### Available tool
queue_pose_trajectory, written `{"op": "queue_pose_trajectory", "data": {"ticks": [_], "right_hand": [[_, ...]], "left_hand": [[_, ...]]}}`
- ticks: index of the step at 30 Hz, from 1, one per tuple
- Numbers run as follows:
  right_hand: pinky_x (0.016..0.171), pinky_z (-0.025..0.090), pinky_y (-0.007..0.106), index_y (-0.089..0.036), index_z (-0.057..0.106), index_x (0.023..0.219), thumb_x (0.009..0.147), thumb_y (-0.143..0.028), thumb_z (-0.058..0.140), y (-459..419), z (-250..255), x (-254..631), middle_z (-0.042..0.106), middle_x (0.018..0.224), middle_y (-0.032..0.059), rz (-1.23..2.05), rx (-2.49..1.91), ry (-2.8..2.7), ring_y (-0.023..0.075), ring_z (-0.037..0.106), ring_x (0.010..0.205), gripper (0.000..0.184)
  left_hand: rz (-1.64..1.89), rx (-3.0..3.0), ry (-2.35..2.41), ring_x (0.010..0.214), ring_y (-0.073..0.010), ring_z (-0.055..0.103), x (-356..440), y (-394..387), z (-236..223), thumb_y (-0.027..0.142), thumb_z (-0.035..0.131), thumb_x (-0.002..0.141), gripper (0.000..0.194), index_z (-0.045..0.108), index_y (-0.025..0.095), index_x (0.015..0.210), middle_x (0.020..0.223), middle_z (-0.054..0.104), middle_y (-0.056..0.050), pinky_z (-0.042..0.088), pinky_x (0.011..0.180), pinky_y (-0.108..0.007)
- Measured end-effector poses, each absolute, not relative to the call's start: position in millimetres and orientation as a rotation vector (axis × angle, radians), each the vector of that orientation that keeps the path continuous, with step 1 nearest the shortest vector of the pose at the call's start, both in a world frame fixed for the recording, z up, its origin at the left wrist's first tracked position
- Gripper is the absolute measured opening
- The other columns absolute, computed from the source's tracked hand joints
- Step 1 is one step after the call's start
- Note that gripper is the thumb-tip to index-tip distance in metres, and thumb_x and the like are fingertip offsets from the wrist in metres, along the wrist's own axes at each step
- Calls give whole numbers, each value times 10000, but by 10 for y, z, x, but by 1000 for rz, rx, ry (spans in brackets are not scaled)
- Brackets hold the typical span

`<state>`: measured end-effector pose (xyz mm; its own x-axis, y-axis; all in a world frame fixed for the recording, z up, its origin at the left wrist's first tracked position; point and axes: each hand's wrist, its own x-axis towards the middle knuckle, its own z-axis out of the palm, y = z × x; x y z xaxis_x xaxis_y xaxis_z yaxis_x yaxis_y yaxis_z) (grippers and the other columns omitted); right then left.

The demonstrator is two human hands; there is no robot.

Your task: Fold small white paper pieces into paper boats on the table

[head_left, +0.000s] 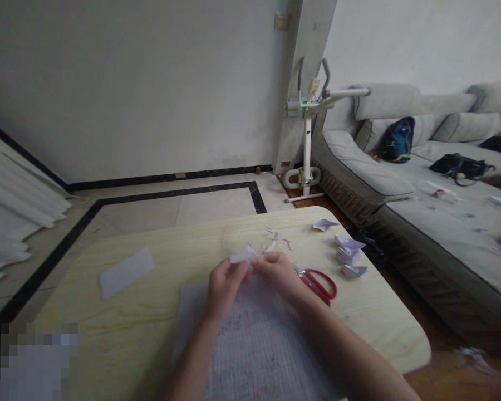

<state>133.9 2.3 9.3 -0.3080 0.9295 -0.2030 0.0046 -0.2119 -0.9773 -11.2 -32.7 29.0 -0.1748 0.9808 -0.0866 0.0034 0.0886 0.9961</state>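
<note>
My left hand (223,285) and my right hand (278,270) meet over the middle of a pale wooden table (158,312). Both pinch a small folded piece of white paper (242,255) held just above the tabletop. Under my wrists lies a large sheet of lined paper (254,345). Red-handled scissors (319,283) lie on the table right beside my right hand, untouched.
A white paper rectangle (125,272) lies at the table's left. Several folded paper pieces (348,255) and small scraps (275,239) sit at the far right. A grey sofa (434,189) with bags stands to the right, an exercise bike (307,139) beyond the table.
</note>
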Motion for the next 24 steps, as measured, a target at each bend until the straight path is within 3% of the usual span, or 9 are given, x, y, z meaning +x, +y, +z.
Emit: {"op": "queue_pose_trajectory", "data": {"ticks": [17,24], "right_hand": [[434,257,210,-139,636,636,755,-473,647,14,158,1328,468,506,-32,1615,-1198,-1344,76,385,452,355],[443,245,215,-140,613,601,752,-430,658,15,145,1346,459,498,-37,1653,-1151,-1273,71,363,444,330]], "left_hand": [[1261,1103,1526,493,-115,495,-151,-319,287,409,610,761,338,591,146,549,495,555,12,386,511,-214],[1327,1074,1483,491,-126,497,-158,-318,319,413,523,811,380,573,156,535,492,550,6,384,515,-227]]}}
